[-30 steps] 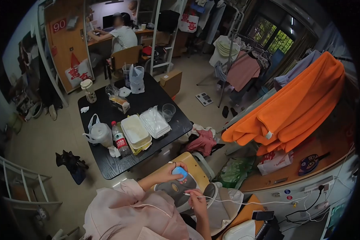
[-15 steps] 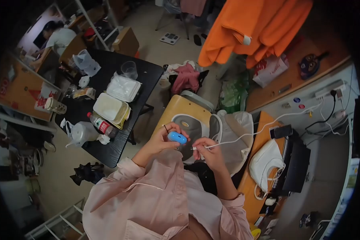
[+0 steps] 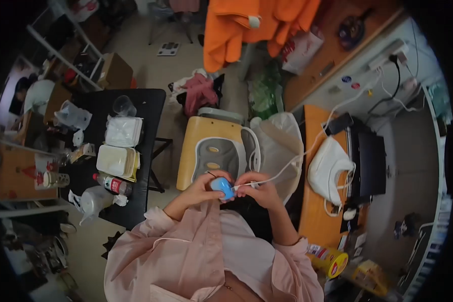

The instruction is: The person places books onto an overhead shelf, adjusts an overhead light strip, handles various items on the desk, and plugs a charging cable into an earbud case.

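Observation:
A small rounded blue case (image 3: pixel 221 187) is held in my left hand (image 3: pixel 205 186), its fingers wrapped round the sides. My right hand (image 3: pixel 256 189) pinches the end of a white cable (image 3: pixel 282 172), with the plug at the edge of the blue case. Whether the plug sits inside the case is too small to tell. From my right hand the cable runs up and right to a power strip (image 3: pixel 389 56) by the wall. Both hands are close together in front of my chest, just below a wooden chair (image 3: pixel 189 151) with a grey cushion.
On the left, a black table (image 3: pixel 153 103) bears food boxes (image 3: pixel 117 160), a red-labelled bottle (image 3: pixel 114 184) and plastic bags. An orange cloth (image 3: pixel 226 35) hangs ahead. At right a wooden desk (image 3: pixel 309 211) holds a white bag (image 3: pixel 327 171). A person (image 3: pixel 39 95) sits far left.
My two hands have come together, and the cable's plug has moved left to the blue case. The view has turned right and down, so the table and chair appear further left.

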The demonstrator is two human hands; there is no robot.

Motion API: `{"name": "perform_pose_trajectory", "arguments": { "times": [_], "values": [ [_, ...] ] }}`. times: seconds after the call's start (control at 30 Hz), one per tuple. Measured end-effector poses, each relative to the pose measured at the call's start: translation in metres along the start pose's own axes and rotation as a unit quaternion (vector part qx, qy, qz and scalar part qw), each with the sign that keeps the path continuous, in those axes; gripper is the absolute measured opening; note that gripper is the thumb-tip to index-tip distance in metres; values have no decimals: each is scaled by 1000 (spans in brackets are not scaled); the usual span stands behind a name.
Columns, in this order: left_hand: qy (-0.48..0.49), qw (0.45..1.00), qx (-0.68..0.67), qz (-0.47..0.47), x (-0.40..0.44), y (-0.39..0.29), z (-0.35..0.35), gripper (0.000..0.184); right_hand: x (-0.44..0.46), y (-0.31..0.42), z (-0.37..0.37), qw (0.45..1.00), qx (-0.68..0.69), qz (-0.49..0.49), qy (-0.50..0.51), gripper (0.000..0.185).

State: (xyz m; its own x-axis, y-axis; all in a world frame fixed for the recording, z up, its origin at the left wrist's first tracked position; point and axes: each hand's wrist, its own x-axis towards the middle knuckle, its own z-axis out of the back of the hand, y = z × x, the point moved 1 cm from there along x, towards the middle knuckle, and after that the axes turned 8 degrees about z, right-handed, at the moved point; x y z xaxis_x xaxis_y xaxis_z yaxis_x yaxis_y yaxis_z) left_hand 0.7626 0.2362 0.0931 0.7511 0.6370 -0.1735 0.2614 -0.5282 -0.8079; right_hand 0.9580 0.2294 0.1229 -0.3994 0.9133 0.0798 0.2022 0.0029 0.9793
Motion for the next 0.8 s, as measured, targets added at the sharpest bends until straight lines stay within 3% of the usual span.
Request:
{"name": "perform_pose_trajectory", "arguments": {
  "times": [0.07,0.13,0.17,0.3,0.37,0.8],
  "values": [
    [29,998,29,-42,6,-2,6,40,7,6,-7,997,-68,32,-8,8],
    [48,998,-25,19,8,-3,8,41,14,14,-12,995,-89,39,-3,7],
    [32,999,-2,-21,9,-4,8,40,16,16,-13,993,-108,40,-13,7],
    [26,998,-46,-39,3,-14,8,39,20,11,-7,991,-119,53,6,8],
    [25,997,-73,-28,-1,-15,9,40,25,14,-8,980,-189,61,9,7],
    [-29,998,-17,-47,-7,-6,22,43,35,16,-19,967,-223,116,34,6]
  ]
}}
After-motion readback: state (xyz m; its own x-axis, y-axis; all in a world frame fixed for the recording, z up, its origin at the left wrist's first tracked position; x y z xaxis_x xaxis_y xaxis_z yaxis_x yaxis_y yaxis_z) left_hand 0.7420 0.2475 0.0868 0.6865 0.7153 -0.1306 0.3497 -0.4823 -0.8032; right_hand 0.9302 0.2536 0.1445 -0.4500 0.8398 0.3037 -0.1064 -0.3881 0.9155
